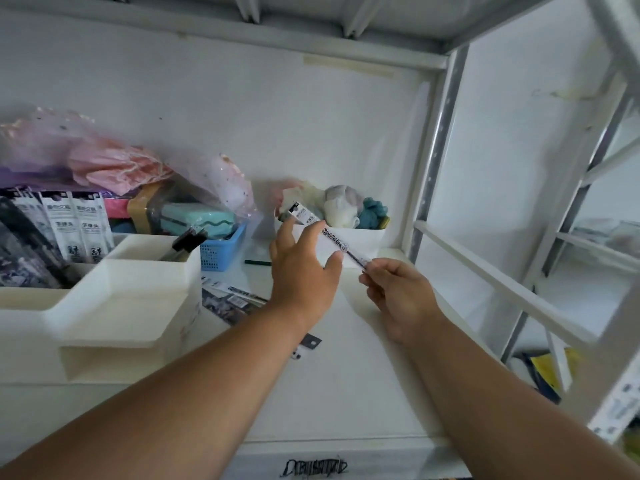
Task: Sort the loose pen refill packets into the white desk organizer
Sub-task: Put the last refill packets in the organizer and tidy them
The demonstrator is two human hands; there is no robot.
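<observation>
Right now both hands are working one refill packet (pixel 332 242) above the white shelf (pixel 346 375). The packet is running diagonally, its upper end up near a small white bin (pixel 360 237) at the back, its lower end down toward the right. The right hand (pixel 398 299) is pinching that lower tip between thumb and curled fingers. The left hand (pixel 304 268) is reaching in from the left, fingers mostly straight and spread, thumb out; its fingertips are lying against the packet's middle and upper part, and whether they are actually gripping it cannot be told. Both forearms are stretching forward from the bottom of the view, bare, the left wrist slightly higher than the right.

Left of the hands, the white desk organizer (pixel 114 299) is sitting on the shelf, well apart from the held packet. Its back compartment is holding upright packets (pixel 78 226). More loose packets (pixel 235 296) are lying flat on the shelf, between the organizer and the left forearm, one partly hidden under the arm. Behind the organizer, a blue basket (pixel 221 251) is standing with a teal case (pixel 197 218) in it. Pink plastic bags (pixel 104 161) are piling up at the back left. The small bin is holding soft toys (pixel 346 204).
</observation>
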